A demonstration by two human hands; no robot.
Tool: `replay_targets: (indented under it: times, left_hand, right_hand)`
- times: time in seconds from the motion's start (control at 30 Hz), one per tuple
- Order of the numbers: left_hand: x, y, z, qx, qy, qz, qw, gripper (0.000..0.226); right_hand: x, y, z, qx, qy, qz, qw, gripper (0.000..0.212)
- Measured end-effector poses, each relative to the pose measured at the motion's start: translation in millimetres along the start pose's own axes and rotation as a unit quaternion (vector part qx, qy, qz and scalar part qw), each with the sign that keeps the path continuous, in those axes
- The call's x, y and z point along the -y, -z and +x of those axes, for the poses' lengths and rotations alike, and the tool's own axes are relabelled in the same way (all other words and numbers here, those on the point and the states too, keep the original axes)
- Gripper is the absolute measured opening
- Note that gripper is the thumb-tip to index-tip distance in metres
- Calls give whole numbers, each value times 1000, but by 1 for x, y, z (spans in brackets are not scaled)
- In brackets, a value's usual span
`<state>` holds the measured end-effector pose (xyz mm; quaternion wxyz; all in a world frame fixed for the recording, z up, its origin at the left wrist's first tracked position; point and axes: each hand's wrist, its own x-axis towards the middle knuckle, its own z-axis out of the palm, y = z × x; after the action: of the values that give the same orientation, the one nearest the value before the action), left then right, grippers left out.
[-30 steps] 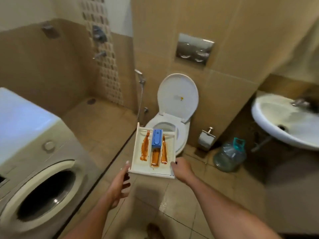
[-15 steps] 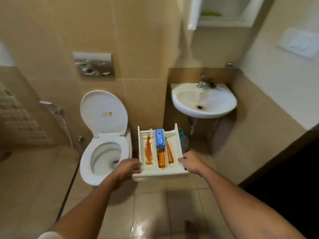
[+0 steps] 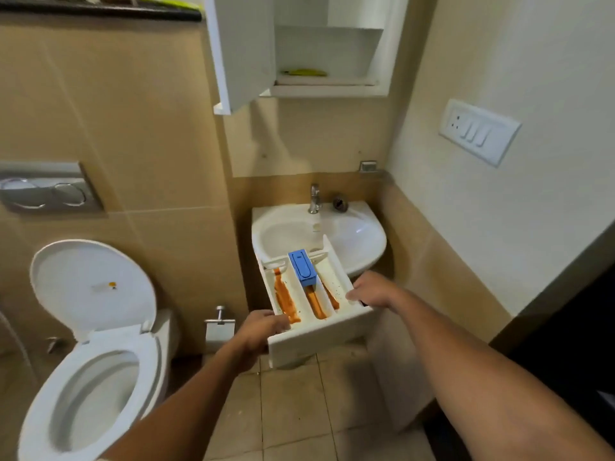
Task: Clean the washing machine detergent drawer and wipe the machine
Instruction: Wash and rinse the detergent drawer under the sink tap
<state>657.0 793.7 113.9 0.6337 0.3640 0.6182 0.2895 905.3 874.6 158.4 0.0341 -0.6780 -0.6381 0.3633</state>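
I hold a white detergent drawer (image 3: 319, 341) level in front of me, its far end reaching over the rim of the white sink (image 3: 356, 237). Orange residue streaks its compartments, and a blue insert (image 3: 302, 268) sits in the middle channel. My left hand (image 3: 263, 327) grips the drawer's near left corner. My right hand (image 3: 371, 296) grips its right side near the front panel. The washing machine is out of view.
An open toilet (image 3: 93, 347) stands at the left with a flush plate (image 3: 46, 191) above it. A tap (image 3: 313, 198) sits at the sink's back. An open white wall cabinet (image 3: 293, 51) hangs overhead. A switch panel (image 3: 479, 131) is on the right wall.
My view has swung right, away from the washing machine and past the toilet. The drawer has travelled with both hands to the sink, and the left hand now grips it.
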Motion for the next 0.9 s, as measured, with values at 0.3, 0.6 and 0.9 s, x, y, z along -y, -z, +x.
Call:
replay_targets:
  times: [0.3, 0.6, 0.9]
  left_hand:
    - [-88, -54, 115, -42, 21, -156, 987, 40]
    - [-130, -86, 232, -76, 62, -266, 959, 40]
    - [-130, -70, 289, -41, 102, -322, 940, 36]
  right_hand:
    - [30, 76, 114, -272, -66, 143, 949, 55]
    - [38, 66, 216, -37, -178, 350, 919, 72]
    - [38, 83, 275, 49, -159, 328, 930, 28]
